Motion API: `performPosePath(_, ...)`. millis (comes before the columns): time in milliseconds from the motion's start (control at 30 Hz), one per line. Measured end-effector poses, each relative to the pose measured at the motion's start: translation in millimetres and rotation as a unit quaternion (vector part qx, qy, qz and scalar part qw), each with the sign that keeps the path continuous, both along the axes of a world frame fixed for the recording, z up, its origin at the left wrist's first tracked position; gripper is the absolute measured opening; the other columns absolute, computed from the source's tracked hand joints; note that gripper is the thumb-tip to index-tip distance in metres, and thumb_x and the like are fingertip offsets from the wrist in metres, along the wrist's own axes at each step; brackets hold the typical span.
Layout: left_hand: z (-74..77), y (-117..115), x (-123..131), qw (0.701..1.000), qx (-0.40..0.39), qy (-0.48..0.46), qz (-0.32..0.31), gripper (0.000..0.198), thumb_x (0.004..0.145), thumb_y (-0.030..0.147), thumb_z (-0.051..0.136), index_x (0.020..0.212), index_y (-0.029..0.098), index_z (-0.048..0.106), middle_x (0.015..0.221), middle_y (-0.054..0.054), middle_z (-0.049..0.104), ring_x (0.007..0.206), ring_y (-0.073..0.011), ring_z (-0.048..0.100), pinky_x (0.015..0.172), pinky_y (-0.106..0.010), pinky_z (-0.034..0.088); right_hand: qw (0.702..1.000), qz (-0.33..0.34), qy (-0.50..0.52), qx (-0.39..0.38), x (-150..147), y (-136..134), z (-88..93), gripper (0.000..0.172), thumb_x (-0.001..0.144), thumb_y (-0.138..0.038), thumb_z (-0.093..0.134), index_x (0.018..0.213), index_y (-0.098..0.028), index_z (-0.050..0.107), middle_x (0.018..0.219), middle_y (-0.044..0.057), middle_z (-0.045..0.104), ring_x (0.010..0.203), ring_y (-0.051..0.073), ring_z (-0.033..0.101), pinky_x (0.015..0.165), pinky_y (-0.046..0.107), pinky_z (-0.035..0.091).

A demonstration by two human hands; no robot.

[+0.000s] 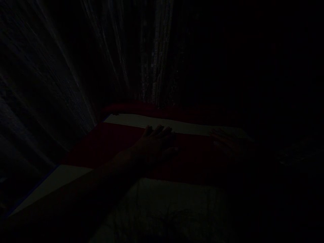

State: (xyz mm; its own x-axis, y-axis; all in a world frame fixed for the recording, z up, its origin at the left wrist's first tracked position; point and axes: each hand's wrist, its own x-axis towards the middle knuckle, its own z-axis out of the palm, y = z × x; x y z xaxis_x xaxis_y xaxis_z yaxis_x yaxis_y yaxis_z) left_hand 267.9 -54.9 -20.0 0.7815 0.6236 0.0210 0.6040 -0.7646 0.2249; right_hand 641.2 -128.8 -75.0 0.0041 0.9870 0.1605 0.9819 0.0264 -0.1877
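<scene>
The view is very dark. A broad flat cloth (pixel 88 145) with red and pale bands and a thin blue left edge lies spread out in front of me. My left hand (pixel 157 145) rests palm down on its red band, fingers spread, with the fingertips reaching the pale far strip. Further right, my right hand (pixel 227 140) lies flat near that same strip, its fingers stretched out and its wrist lost in shadow. Neither hand shows anything in its grasp. What supports the cloth is hidden.
Hanging curtains (pixel 157 54) with vertical folds stand behind the far edge and along the left side. A dark red fabric roll or fold (pixel 131 107) runs along the far edge. The right side is too dark to make out.
</scene>
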Motion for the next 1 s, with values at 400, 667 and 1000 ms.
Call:
performPosePath(400,5.7,-1,2,1.0,-0.012,0.011,0.005,0.072,0.109,0.071,0.031,0.169,0.031,0.034,0.178,-0.002,0.016,0.166,-0.0361,0.007,0.13,-0.07,0.005,0.998,-0.038,0.023,-0.045,-15,-3,14.7,0.083,0.093,-0.068,0.027,0.157,-0.021,0.053,0.167,0.005,0.037,0.158,0.03,0.035,0.135,0.06,0.021)
performPosePath(667,3.1,0,2,1.0,-0.009,0.005,0.005,0.073,0.108,0.073,0.027,0.169,0.034,0.031,0.178,-0.001,0.016,0.167,-0.035,0.006,0.131,-0.07,0.005,0.999,-0.028,0.023,-0.017,-9,-5,6.9,0.081,0.095,-0.071,0.027,0.158,-0.026,0.051,0.167,0.001,0.037,0.157,0.028,0.036,0.134,0.058,0.028)
performPosePath(1000,-0.3,3,1,1.0,-0.009,-0.005,-0.008,0.074,0.108,0.073,0.028,0.169,0.031,0.033,0.178,-0.003,0.017,0.166,-0.0371,0.008,0.13,-0.071,0.005,0.999,-0.004,0.037,-0.017,-5,-5,5.8,0.08,0.097,-0.069,0.03,0.158,-0.021,0.052,0.167,0.004,0.037,0.157,0.031,0.035,0.134,0.061,0.025)
